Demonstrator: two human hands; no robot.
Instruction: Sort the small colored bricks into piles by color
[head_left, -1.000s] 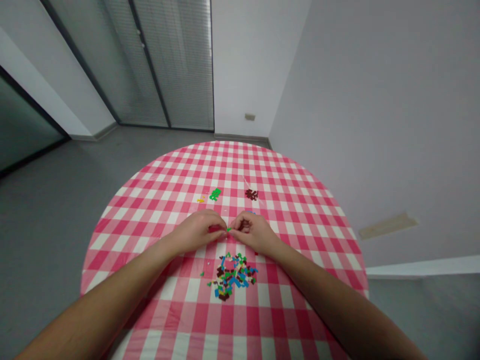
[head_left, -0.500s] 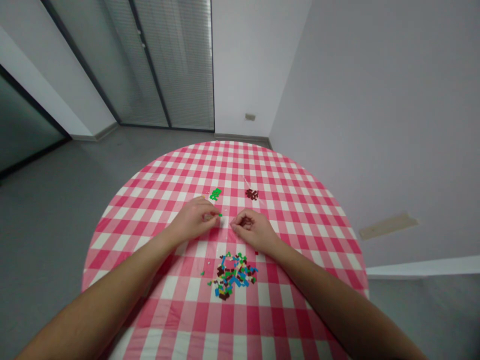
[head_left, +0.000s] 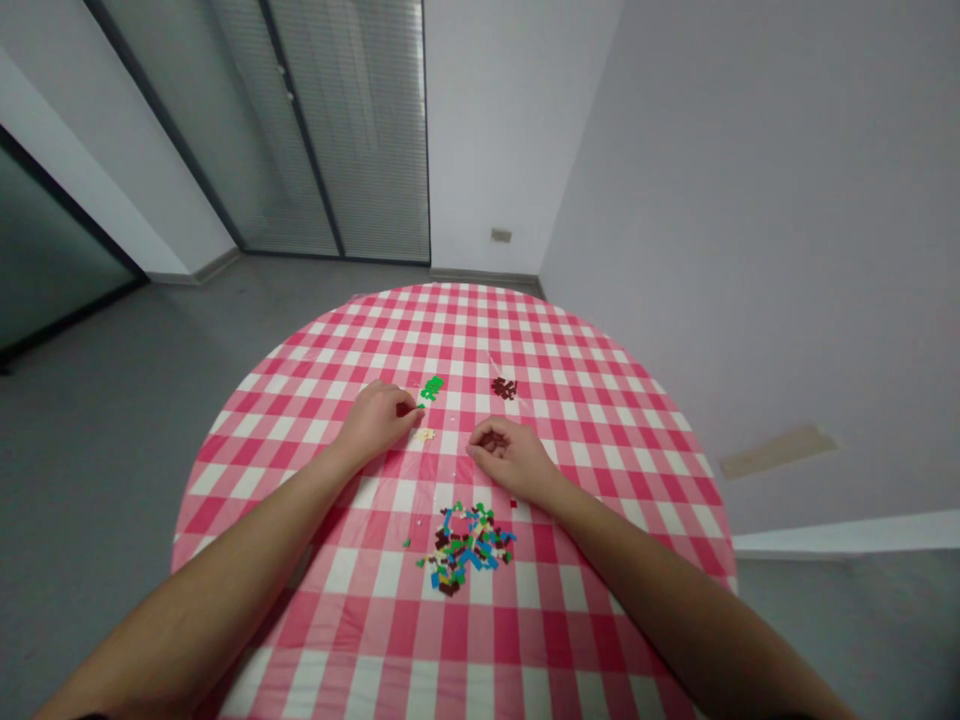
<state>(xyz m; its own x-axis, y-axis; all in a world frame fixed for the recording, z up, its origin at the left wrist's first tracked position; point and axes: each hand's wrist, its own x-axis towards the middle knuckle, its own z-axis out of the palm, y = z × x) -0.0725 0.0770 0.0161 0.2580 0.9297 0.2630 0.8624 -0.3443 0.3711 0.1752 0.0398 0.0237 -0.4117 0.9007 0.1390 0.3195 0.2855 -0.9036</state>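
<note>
My left hand (head_left: 377,418) is closed in a pinch, with a small green toy brick (head_left: 421,407) at its fingertips. Just beyond those fingertips lies a little heap of green bricks (head_left: 432,388). A few cream bricks (head_left: 426,435) rest on the cloth close to that hand's thumb side. My right hand (head_left: 514,462) hovers low over the cloth right of centre, its fingers curled together; whatever is inside them, if anything, is hidden. Nearer to me is a mixed pile of bricks (head_left: 471,552) in blue, green, brown and cream.
Dark brown bricks (head_left: 504,388) form a heap at the back, right of the green one. A red piece (head_left: 513,504) and a stray green piece (head_left: 406,543) lie beside the mixed pile. A red-and-white checked cloth (head_left: 600,420) covers the round table.
My left hand has moved away from the right hand, left and farther back toward the green heap, carrying the green brick. The cream bricks have come into view. My right hand has barely shifted.
</note>
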